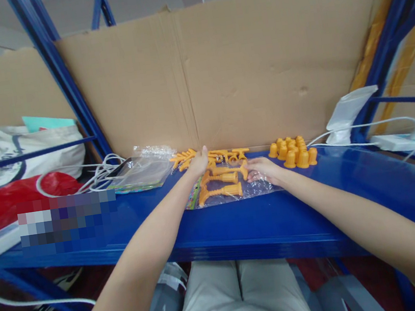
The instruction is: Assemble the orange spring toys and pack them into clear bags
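Several orange plastic parts lie on a blue shelf (pixel 239 218). My left hand (pixel 198 163) reaches into a heap of thin orange pieces (pixel 183 159) at the back, its fingers curled among them. My right hand (pixel 261 169) rests on a clear plastic bag (pixel 253 188), fingers closed near the flared end of an orange trumpet-shaped rod (pixel 229 171). A second such rod (pixel 220 192) lies on the bag in front. A cluster of small orange caps (pixel 294 152) stands to the right of my right hand.
A cardboard sheet (pixel 257 66) backs the shelf. Left of the parts lie more clear bags (pixel 144 170), white cables (pixel 94 174), a red bag (pixel 13 201) and a white tote (pixel 33 154). A white power strip (pixel 402 141) sits at right. Blue rack posts (pixel 61 78) flank the shelf.
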{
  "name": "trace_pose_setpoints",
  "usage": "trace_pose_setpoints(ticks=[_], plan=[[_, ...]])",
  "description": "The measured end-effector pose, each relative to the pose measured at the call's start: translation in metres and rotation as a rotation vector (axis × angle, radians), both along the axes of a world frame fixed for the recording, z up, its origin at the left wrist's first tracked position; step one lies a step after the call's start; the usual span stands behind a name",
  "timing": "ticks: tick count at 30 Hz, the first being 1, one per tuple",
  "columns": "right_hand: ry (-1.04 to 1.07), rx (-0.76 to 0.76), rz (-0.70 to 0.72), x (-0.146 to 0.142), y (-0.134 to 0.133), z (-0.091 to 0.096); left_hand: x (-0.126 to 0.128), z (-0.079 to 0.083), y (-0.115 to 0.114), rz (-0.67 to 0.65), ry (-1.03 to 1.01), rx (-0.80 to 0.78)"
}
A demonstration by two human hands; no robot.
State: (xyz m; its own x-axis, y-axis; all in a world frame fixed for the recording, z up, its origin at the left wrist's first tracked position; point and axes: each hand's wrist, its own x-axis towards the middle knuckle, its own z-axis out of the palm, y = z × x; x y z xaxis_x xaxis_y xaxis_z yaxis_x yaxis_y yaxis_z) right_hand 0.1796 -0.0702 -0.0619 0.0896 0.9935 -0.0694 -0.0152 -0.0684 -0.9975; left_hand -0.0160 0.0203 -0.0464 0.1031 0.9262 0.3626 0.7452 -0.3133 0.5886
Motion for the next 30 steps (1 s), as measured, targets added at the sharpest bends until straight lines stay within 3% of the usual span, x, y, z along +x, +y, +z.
trace_pose_setpoints(ticks=[7,13,17,25,30], plan=[[0.029,-0.014,0.017,-0.001,-0.001,0.002,0.004,0.005,-0.014,-0.003,0.256,0.046],[0.043,0.011,0.02,0.005,0.005,-0.001,0.014,-0.001,-0.021,-0.348,0.377,0.086],[0.015,0.022,0.006,0.01,0.007,0.003,0.019,-0.008,-0.025,-0.432,0.423,-0.011],[-0.343,0.248,-0.305,0.034,0.027,0.023,0.02,-0.009,-0.025,-0.487,0.571,-0.041],[-0.846,0.253,-0.185,0.049,0.052,0.027,0.022,-0.007,-0.018,-0.476,0.611,-0.102]])
